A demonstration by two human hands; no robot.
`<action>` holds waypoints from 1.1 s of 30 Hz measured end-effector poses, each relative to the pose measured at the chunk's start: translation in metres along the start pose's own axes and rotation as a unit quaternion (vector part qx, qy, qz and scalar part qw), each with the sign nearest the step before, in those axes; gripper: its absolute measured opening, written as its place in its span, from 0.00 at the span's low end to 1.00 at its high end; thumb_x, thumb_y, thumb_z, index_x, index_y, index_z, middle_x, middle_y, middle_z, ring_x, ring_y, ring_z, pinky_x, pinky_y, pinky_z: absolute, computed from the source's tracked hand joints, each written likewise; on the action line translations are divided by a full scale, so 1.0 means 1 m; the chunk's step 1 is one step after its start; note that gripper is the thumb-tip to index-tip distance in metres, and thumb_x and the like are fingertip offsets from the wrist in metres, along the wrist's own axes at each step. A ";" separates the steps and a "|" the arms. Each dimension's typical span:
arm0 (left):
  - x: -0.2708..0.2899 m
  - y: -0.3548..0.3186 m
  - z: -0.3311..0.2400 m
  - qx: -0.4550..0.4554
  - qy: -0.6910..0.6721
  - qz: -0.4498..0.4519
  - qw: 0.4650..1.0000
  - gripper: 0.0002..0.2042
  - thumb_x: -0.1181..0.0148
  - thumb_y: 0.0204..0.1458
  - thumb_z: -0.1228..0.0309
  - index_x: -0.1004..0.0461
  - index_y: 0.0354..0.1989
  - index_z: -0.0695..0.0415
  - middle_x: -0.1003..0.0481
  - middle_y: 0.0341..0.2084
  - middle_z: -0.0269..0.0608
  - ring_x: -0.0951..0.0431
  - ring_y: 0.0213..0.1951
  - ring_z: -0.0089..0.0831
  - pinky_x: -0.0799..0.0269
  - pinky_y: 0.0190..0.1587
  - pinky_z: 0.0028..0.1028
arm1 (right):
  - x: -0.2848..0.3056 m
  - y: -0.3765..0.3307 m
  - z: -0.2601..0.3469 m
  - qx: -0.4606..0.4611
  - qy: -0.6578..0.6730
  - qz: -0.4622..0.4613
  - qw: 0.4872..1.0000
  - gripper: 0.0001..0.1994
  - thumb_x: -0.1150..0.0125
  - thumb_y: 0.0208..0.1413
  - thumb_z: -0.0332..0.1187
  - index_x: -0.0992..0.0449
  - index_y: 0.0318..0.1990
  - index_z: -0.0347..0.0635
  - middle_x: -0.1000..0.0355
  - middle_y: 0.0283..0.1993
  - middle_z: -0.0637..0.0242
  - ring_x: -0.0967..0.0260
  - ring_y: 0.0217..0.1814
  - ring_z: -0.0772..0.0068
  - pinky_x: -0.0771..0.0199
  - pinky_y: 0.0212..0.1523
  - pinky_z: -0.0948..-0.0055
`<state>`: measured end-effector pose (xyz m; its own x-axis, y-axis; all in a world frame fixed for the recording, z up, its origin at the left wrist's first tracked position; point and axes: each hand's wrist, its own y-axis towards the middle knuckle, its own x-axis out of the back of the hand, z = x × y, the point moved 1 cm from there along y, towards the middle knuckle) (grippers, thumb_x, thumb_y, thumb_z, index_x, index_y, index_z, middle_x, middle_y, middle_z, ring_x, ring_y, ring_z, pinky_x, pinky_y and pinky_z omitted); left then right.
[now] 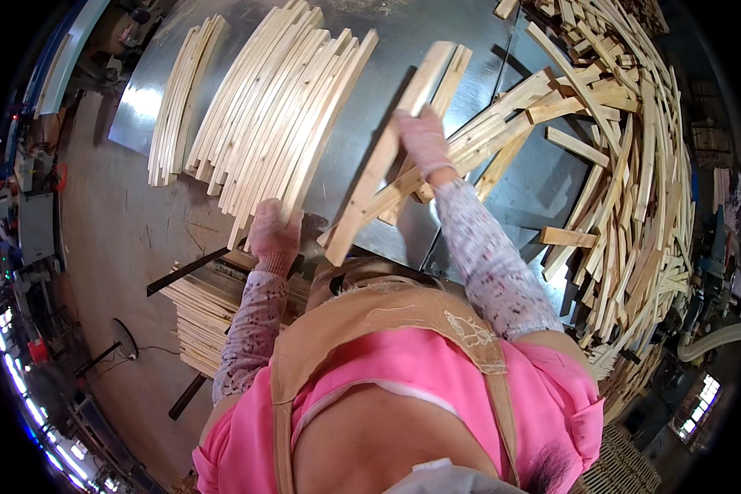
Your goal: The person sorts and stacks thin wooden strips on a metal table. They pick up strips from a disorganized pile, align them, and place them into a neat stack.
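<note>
2 gloved hands work pale, flat wooden slats on a grey metal table (436, 25): the right hand (424, 140) grips a small bundle of slats (395, 148), fingers wrapped around it; the left hand (273, 235), fingers curled, presses the sorted slat stack (280, 107).

We note pale wood slats (387, 156) tilted in right hand (424, 140); neat slat stack (280, 107) under left hand (273, 235)

I see bare metal table (362, 107) between the neat slat rows (272, 115) on the left and the loose slat heap (634, 165) on the right. My right hand (424, 140) and its lifted slats (395, 140) block part of that gap. My left hand (273, 235) sits against the rows' near ends.
</note>
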<state>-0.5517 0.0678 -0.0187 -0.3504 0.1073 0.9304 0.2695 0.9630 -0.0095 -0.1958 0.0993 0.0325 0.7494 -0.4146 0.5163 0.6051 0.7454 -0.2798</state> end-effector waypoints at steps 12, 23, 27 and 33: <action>-0.048 -0.029 -0.064 -0.223 -0.027 0.090 0.970 0.33 0.31 0.57 0.56 0.30 0.70 0.53 0.27 0.62 0.44 0.28 0.63 0.48 0.32 0.64 0.47 | -0.004 -0.036 -0.024 0.098 -0.062 0.107 0.987 0.23 0.43 0.67 0.45 0.20 0.61 0.38 0.18 0.55 0.48 0.19 0.56 0.49 0.22 0.60 0.61; -0.106 0.095 -0.224 -0.089 -0.182 0.177 0.963 0.38 0.35 0.59 0.52 0.35 0.73 0.62 0.28 0.64 0.61 0.31 0.67 0.57 0.34 0.70 0.47 | 0.112 0.021 -0.131 -0.189 0.186 -0.097 0.959 0.22 0.38 0.63 0.45 0.22 0.53 0.32 0.19 0.39 0.56 0.20 0.39 0.64 0.20 0.42 0.63; -0.089 0.133 -0.272 -0.046 -0.146 0.301 0.941 0.43 0.33 0.57 0.45 0.36 0.74 0.64 0.26 0.62 0.64 0.26 0.65 0.59 0.30 0.68 0.45 | 0.083 0.018 -0.091 -0.138 0.158 -0.069 0.975 0.25 0.38 0.61 0.46 0.23 0.53 0.29 0.19 0.42 0.48 0.19 0.42 0.52 0.19 0.47 0.58; -0.119 0.095 -0.185 0.198 -0.535 0.506 0.647 0.31 0.32 0.61 0.57 0.28 0.67 0.65 0.21 0.57 0.48 0.18 0.56 0.35 0.21 0.61 0.35 | 0.033 -0.030 -0.116 -0.043 0.106 0.094 0.989 0.20 0.40 0.68 0.43 0.22 0.59 0.37 0.21 0.52 0.39 0.22 0.54 0.44 0.21 0.54 0.57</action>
<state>-0.3184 0.1005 -0.0629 -0.6517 0.6377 -0.4107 0.6700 0.2302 -0.7058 -0.1583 0.0025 -0.0358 0.8848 -0.3798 0.2701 0.4636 0.7761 -0.4274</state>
